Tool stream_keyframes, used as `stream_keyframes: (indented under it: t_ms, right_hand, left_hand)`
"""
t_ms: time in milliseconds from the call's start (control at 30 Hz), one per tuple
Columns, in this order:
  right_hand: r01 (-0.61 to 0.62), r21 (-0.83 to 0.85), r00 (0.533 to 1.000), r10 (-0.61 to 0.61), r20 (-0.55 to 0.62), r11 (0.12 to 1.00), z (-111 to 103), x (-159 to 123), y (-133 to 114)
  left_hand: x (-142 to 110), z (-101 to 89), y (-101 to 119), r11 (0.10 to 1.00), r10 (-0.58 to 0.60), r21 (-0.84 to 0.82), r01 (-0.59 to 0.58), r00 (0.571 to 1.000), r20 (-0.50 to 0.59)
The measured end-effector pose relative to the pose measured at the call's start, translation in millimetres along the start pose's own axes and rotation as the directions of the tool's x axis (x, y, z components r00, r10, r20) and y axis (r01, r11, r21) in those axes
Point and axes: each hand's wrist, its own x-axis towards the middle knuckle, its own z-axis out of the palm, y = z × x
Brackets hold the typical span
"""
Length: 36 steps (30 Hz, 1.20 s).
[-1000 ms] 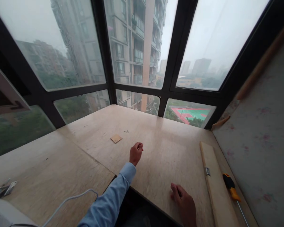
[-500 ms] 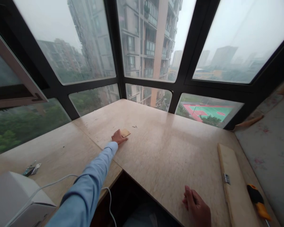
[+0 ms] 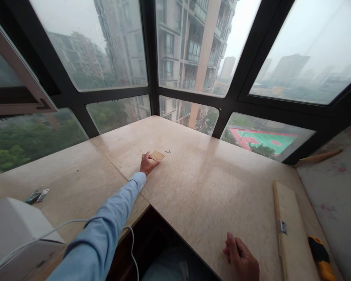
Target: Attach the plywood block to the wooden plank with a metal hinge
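Far out over the tabletop, my left hand grips a small flat piece of wood between thumb and fingers, at its near and left edges. Whether the wood still rests on the surface or is slightly raised, I cannot tell. Just right of it lie a few small dark screws or nails. Near the table's front edge, my right hand is closed, thumb against curled fingers. Anything inside those fingers is hidden.
A long wooden board with a metal hinge lies at right, beside a black-and-yellow tool handle. At left are a white box, a white cable and small metal parts. Windows border the far edges.
My left thumb and fingers have come round the edges of the wood piece, which sits slightly differently in the hand. My right hand stays closed in nearly the same place. The view has shifted slightly.
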Motion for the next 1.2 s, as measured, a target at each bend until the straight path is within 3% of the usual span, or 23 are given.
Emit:
stream_keyframes:
  t_ms: [100, 167, 267, 333, 533, 667, 767, 900, 1033, 1200]
  right_hand:
    - [0.042, 0.004, 0.999, -0.042, -0.003, 0.999, 0.1, -2.5, -4.4]
    - [0.068, 0.007, 0.998, -0.067, -0.017, 0.998, 0.9, -3.7, -7.1]
    - [0.092, 0.031, 0.995, -0.091, -0.039, 0.995, 2.4, -4.1, -9.3]
    - [0.1, 0.085, 0.995, -0.098, -0.032, 0.991, 3.1, -3.9, -10.3]
    - [0.021, 0.399, 1.0, -0.018, -0.012, 0.917, 2.8, -17.1, -24.7]
    - [0.112, 0.495, 0.992, -0.072, -0.1, 0.862, -5.1, -42.6, -49.3]
    - [0.196, 0.446, 0.974, -0.12, -0.193, 0.873, -23.7, -58.4, -67.8]
    - [0.273, 0.237, 0.953, -0.229, -0.198, 0.932, -67.7, -57.1, -78.5]
    - [0.254, 0.054, 0.945, -0.235, -0.227, 0.966, -109.6, -27.2, -66.4]
    - [0.301, -0.011, 0.95, -0.3, -0.09, 0.954, -125.2, 16.9, -42.1]
  left_hand:
    - [-14.2, 17.0, 29.6, 0.937, -0.19, -0.305, 0.168, 0.981, -0.043]
    - [-28.0, 30.1, 53.6, 0.814, -0.259, -0.519, 0.26, 0.963, 0.076]
    - [-56.5, 49.9, 89.6, 0.645, -0.209, -0.695, 0.318, 0.948, 0.24]
    - [-80.0, 62.0, 111.2, 0.599, -0.162, -0.732, 0.325, 0.944, 0.286]
    - [-162.3, 93.9, 156.3, 0.677, -0.003, -0.693, 0.249, 0.942, 0.336]
    - [-223.9, 114.5, 170.7, 0.73, 0.041, -0.652, 0.205, 0.939, 0.341]
    - [-263.7, 125.3, 179.1, 0.746, 0.06, -0.627, 0.223, 0.916, 0.397]
    - [-293.8, 130.9, 191.3, 0.718, 0.105, -0.631, 0.294, 0.85, 0.516]
    - [-307.1, 134.0, 194.5, 0.679, 0.126, -0.597, 0.427, 0.734, 0.667]
    - [-318.6, 144.5, 185.8, 0.646, 0.169, -0.563, 0.515, 0.623, 0.764]
